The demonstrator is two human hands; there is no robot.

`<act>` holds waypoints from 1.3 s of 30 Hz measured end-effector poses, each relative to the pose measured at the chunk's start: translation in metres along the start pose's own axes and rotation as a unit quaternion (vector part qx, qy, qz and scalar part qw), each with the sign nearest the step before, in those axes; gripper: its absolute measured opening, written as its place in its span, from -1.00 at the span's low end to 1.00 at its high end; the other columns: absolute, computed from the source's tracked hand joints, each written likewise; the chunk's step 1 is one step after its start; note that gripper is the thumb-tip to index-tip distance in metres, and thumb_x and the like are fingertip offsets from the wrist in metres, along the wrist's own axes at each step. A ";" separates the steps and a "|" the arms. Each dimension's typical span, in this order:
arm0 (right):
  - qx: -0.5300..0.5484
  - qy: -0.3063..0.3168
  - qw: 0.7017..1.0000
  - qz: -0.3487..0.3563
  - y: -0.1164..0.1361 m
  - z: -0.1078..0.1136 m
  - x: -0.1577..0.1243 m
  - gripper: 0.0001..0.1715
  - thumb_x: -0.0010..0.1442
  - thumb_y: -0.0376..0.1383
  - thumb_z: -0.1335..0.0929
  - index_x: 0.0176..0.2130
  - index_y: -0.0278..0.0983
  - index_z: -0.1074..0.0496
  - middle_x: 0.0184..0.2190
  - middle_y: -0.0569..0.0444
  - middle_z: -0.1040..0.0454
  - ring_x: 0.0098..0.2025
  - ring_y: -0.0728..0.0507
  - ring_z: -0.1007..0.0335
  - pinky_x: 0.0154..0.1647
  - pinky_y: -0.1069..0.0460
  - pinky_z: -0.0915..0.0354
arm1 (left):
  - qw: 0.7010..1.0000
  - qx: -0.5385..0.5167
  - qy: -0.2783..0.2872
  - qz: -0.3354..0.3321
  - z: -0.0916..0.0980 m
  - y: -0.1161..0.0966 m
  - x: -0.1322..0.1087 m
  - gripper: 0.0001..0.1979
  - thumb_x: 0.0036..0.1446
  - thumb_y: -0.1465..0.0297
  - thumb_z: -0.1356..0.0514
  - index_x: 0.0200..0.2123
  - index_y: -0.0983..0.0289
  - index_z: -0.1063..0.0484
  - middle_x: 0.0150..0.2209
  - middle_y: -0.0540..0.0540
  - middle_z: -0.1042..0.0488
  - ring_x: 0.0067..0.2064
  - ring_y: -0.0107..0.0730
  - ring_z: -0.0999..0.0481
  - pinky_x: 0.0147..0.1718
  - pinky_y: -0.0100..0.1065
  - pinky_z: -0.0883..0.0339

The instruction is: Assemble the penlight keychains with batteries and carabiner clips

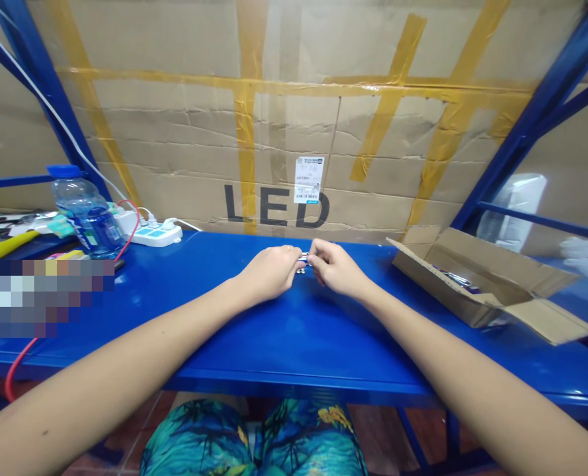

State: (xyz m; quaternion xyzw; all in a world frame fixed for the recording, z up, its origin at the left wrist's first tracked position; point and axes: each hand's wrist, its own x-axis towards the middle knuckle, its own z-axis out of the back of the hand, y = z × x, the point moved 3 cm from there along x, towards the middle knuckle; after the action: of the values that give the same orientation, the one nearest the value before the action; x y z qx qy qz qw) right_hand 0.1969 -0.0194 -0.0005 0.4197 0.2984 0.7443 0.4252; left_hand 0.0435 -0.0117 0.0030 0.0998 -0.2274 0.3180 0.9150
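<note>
Both my arms reach out over a blue metal table (298,330). My left hand (271,270) and my right hand (334,267) meet at the table's far middle, fingers curled and pinched together. Between the fingertips sits a small shiny metal part (302,262), held by both hands just above the tabletop. Most of the part is hidden by my fingers, so its shape is unclear.
An open cardboard box (477,281) lies at the right, with items inside. At the left stand a water bottle (88,215), a white power strip (152,233) with a red cable (18,360), and clutter. A taped cardboard wall marked LED (276,206) backs the table.
</note>
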 end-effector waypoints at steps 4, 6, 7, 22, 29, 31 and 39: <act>0.069 0.036 0.994 -0.074 -0.003 -0.001 -0.001 -0.74 0.21 -0.26 -0.31 -0.45 -0.19 -0.13 -0.73 0.28 -0.15 -0.70 0.00 -0.08 -0.65 0.08 -0.07 | 0.998 0.059 0.002 -0.029 -0.001 -0.002 -0.004 -0.73 0.37 0.39 0.04 -0.21 0.37 -0.41 -0.24 0.24 -0.51 -0.23 -0.18 -0.53 -0.27 -0.21 -0.39; 0.117 0.046 0.986 -0.108 -0.002 -0.002 -0.003 -0.71 0.18 -0.25 -0.33 -0.46 -0.19 -0.12 -0.74 0.30 -0.10 -0.71 0.01 -0.04 -0.66 0.08 -0.06 | 0.995 0.085 0.001 -0.047 -0.001 -0.004 -0.004 -0.70 0.38 0.39 0.08 -0.23 0.38 -0.41 -0.26 0.25 -0.50 -0.23 -0.17 -0.53 -0.27 -0.21 -0.39; 0.138 0.048 0.982 -0.121 -0.002 -0.003 -0.004 -0.70 0.17 -0.25 -0.34 -0.47 -0.19 -0.12 -0.73 0.30 -0.08 -0.70 0.02 -0.02 -0.66 0.09 -0.05 | 0.994 0.094 0.001 -0.053 -0.001 -0.005 -0.004 -0.69 0.39 0.39 0.09 -0.23 0.38 -0.41 -0.26 0.25 -0.50 -0.22 -0.16 -0.53 -0.27 -0.21 -0.39; -0.428 0.090 0.893 -0.105 -0.017 0.067 0.007 -0.60 0.06 -0.19 -0.43 -0.68 -0.25 -0.30 -0.68 0.06 -0.32 -0.59 -0.07 -0.16 -0.53 -0.01 -0.01 | 0.994 -0.063 -0.071 0.057 0.005 -0.001 0.003 -0.81 0.34 0.34 -0.01 -0.20 0.29 -0.38 -0.18 0.17 -0.51 -0.14 -0.21 -0.51 -0.17 -0.20 -0.39; -0.413 0.192 0.870 -0.190 -0.024 0.063 0.000 -0.71 -0.04 -0.18 -0.47 -0.64 -0.26 -0.43 -0.60 0.02 -0.47 -0.56 -0.12 -0.30 -0.54 0.00 -0.08 | 0.993 -0.079 -0.068 0.057 0.007 -0.004 0.002 -0.79 0.34 0.30 -0.02 -0.20 0.28 -0.40 -0.19 0.15 -0.53 -0.15 -0.20 -0.51 -0.18 -0.19 -0.38; -0.401 0.198 0.874 -0.191 -0.020 0.058 -0.002 -0.82 -0.07 -0.26 -0.47 -0.60 -0.26 -0.47 -0.57 0.01 -0.49 -0.54 -0.12 -0.33 -0.54 0.01 -0.10 | 0.993 -0.077 -0.065 0.054 0.007 -0.004 0.002 -0.78 0.34 0.30 -0.02 -0.20 0.28 -0.40 -0.18 0.16 -0.53 -0.14 -0.20 -0.51 -0.18 -0.19 -0.38; -0.238 0.218 0.942 -0.092 -0.004 0.028 -0.004 -0.93 -0.05 -0.41 -0.35 -0.53 -0.27 -0.38 -0.60 0.15 -0.39 -0.55 -0.02 -0.22 -0.53 0.06 -0.11 | 0.991 -0.115 -0.053 0.041 0.005 -0.004 0.000 -0.85 0.27 0.40 -0.04 -0.15 0.28 -0.37 -0.20 0.14 -0.53 -0.22 -0.25 -0.51 -0.27 -0.24 -0.35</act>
State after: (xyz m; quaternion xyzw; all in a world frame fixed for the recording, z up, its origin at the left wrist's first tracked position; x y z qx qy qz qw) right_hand 0.2239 -0.0185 0.0084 0.1043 0.2349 0.8244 0.5043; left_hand 0.0447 -0.0165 0.0071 0.0009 -0.3145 0.3214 0.8932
